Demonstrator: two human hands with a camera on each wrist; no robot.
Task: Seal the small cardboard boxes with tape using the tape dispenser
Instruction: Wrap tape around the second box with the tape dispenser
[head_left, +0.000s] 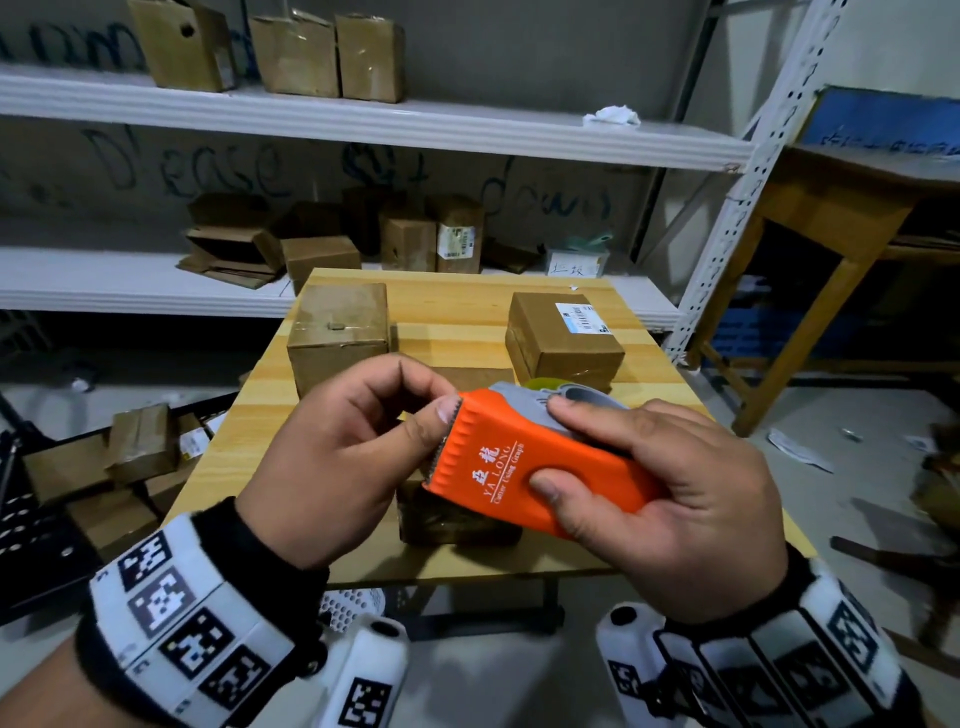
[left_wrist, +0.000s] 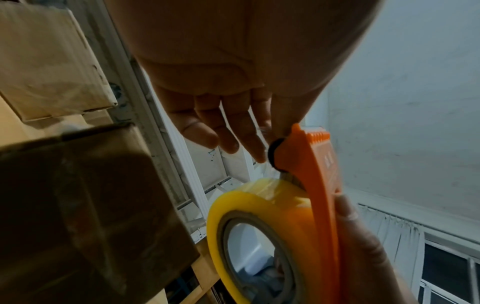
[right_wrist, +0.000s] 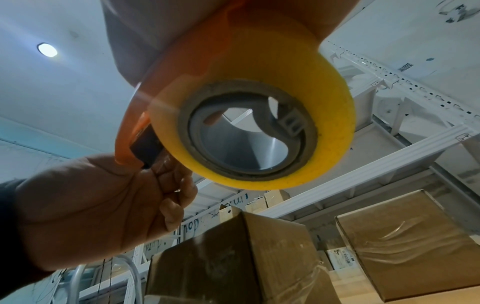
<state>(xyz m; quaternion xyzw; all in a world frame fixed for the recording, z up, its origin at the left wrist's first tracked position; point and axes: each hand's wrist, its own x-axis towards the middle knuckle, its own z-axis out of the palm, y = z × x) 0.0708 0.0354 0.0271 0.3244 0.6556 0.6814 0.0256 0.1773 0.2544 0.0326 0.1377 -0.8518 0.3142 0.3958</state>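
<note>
The right hand (head_left: 670, 499) wraps the orange tape dispenser (head_left: 524, 467), held above the table (head_left: 441, 306). At its nine o'clock, the left hand (head_left: 337, 457) pinches the tape end by the toothed blade. A small cardboard box (head_left: 457, 519) sits directly beneath, two more at twelve o'clock.

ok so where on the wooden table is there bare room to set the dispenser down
Bare wood on the table between the left box and the labelled box, and along the left edge beside the left box. The near middle is crowded: a taped box sits under the hands.
</note>
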